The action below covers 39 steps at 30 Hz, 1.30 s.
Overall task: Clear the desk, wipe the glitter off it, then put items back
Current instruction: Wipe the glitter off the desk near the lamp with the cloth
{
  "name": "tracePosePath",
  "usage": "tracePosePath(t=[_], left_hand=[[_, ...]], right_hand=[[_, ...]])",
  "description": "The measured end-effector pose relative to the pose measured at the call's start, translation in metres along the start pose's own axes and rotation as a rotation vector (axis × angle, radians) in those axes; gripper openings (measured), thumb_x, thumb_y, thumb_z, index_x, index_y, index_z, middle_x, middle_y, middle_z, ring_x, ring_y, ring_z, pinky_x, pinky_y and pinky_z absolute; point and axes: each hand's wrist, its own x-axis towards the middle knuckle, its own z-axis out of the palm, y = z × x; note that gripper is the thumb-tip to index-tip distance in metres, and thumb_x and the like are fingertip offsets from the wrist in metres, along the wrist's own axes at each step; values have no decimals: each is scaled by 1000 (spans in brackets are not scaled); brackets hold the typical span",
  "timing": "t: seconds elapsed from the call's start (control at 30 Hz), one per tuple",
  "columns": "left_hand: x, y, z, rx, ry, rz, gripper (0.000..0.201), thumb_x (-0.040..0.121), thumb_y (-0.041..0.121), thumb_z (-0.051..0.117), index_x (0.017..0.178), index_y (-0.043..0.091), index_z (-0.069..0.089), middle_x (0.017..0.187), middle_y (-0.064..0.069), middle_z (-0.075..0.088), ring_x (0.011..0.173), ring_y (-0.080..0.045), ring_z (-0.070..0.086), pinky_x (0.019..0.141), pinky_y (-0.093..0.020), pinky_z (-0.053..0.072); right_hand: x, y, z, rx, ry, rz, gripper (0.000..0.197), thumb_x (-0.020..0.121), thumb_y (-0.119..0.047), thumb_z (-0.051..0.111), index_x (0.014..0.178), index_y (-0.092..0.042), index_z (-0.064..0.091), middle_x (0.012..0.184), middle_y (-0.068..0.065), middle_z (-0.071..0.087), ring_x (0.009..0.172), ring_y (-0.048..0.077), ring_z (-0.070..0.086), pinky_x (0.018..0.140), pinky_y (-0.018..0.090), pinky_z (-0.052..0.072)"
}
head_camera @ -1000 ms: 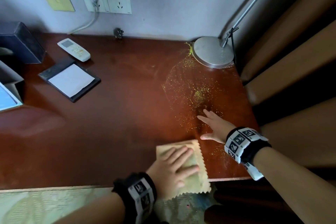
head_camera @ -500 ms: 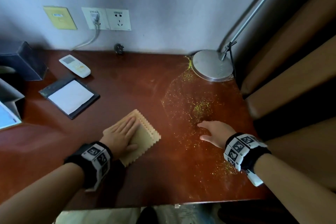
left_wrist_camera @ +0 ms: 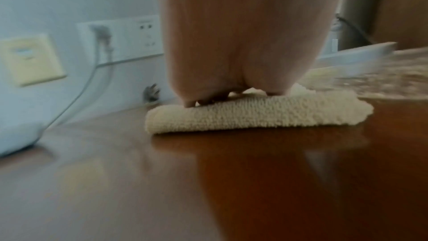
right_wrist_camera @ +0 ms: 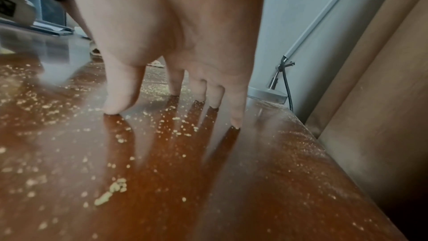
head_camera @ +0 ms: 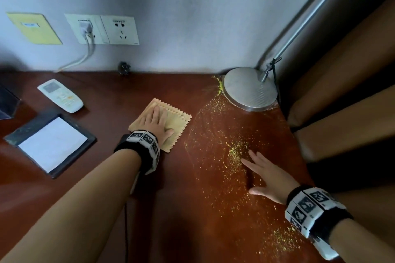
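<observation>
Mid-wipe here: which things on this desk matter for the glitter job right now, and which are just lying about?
In play:
cloth under left hand
yellow glitter
desk
right hand, flat on the desk
lamp base, glitter against it

Lying about:
remote control
notepad

No readable text, brand or number anywhere in view.

Only unreadable marks: black-and-white square code patterns on the white wristband blocks of the left wrist [head_camera: 143,137] and right wrist [head_camera: 307,205], no letters or digits among them; a small blue label strip on the pale yellow wall plate [head_camera: 32,25], too blurred to read; tiny grey print along the top edge of the white double wall socket [head_camera: 119,29], illegible; a grey display window and small orange and white buttons on the white remote control [head_camera: 60,95], markings too small to make out; blank white sheet in the black flat folder [head_camera: 50,144].
</observation>
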Motion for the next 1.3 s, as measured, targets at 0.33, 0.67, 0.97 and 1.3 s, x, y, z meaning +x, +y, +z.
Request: tracePosePath(t=[0.33,0.67,0.97,1.3], left_hand=[[-111,63,75,390,104,968,73,76,61,28,141,29,35,148,-5,40,135,-22,40,106,-40,36],[-44,-11,27,227,29,187,72,94,60,11,150,22,-14,157,-15,-16,146,-25,-12,120,-39,0],[-188,130,110,125,82,639,73,79,60,23,143,26,34,151,-12,31,139,-29,32,110,-49,34],[-183,67,112,42,102,404,61,93,60,18,134,20,40,136,-16,52,130,-26,38,103,-43,37]], right_hand=[[0,1,-1,-25,-10,-10,86,89,-48,55,148,-36,-5,156,-7,-21,145,13,-16,118,44,15],[-4,-6,-5,-6,-31,34,85,90,-44,55,149,-35,-4,156,-7,-21,145,13,-15,117,42,18],[-45,-10,17,119,-16,87,77,93,-37,54,150,-33,3,158,-7,-13,145,11,-10,115,38,22],[-91,-14,45,185,-6,105,70,95,-35,51,151,-30,9,159,-6,-7,146,11,-5,116,40,20]])
